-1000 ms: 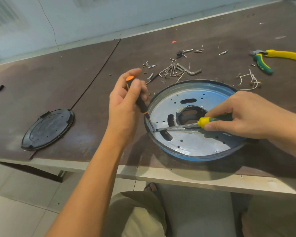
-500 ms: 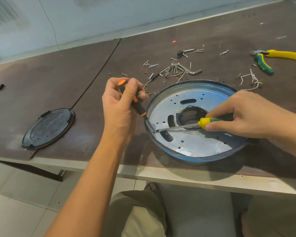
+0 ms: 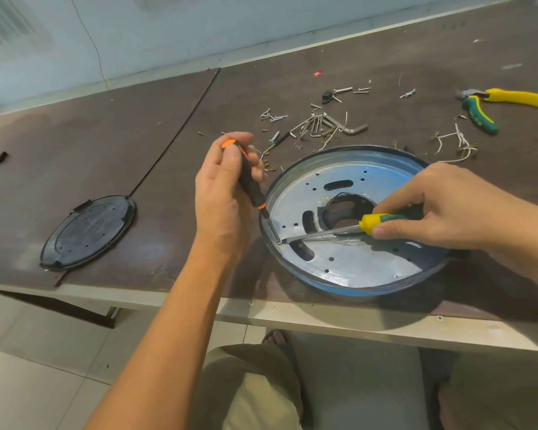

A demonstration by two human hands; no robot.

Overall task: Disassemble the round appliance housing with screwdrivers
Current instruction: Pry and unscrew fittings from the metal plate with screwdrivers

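Your left hand [image 3: 221, 206] has swung the orange-black screwdriver [image 3: 250, 184] handle slightly outward from a second ago. Its tip stays at the left inner wall of the housing [image 3: 354, 288], meeting the tip of the yellow-green screwdriver [image 3: 382, 220], which your right hand [image 3: 448, 206] grips low across the plate. Both hands are wrapped on handles, so neither steadies the housing, which sits unclamped near the front edge of the table [image 3: 75, 135]. Likely risk: pry hard and a tip skips off the wall toward your left fingers, or the housing skids toward that edge. Just behind the housing lie loose screws [image 3: 274, 116] and hex keys [image 3: 333, 125], with pliers [image 3: 491, 103] toward the back right corner and a black cover [image 3: 87, 232] well off left; none blocks the blades.
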